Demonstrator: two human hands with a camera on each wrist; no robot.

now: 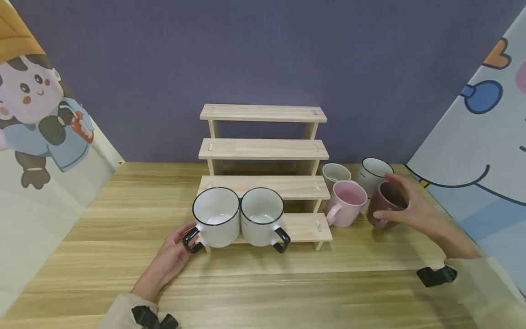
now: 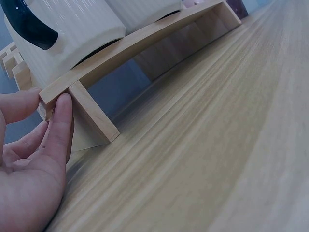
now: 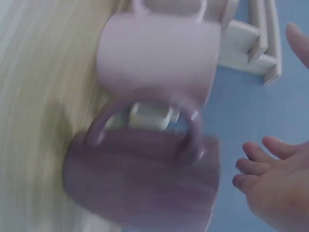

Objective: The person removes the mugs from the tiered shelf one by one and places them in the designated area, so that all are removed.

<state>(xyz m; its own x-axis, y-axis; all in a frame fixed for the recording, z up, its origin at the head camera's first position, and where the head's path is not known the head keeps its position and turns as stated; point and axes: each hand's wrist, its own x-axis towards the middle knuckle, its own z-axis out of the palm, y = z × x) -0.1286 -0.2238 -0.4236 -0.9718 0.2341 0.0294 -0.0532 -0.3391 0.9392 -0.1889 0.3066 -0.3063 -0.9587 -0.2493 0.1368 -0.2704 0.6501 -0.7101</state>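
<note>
Two ribbed white mugs [image 1: 223, 232] on the lowest tier of a stepped pale-wood stand [image 1: 263, 148], end pinched by left hand [image 1: 172, 256]. Pink mug [image 1: 346, 212] between stand and glossy plum mug [image 1: 379, 204], cream mug [image 1: 336, 172] and black-rimmed mug [image 1: 370, 177] behind, on streaky wood-grain tabletop [image 1: 287, 297]; right hand [image 1: 423, 217] spread wide around plum rim, contact unclear.

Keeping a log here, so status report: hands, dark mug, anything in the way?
Left hand pinching rack near bottom corner. Right hand spread at rim of dark mug. Pink mug between that and rack.
</note>
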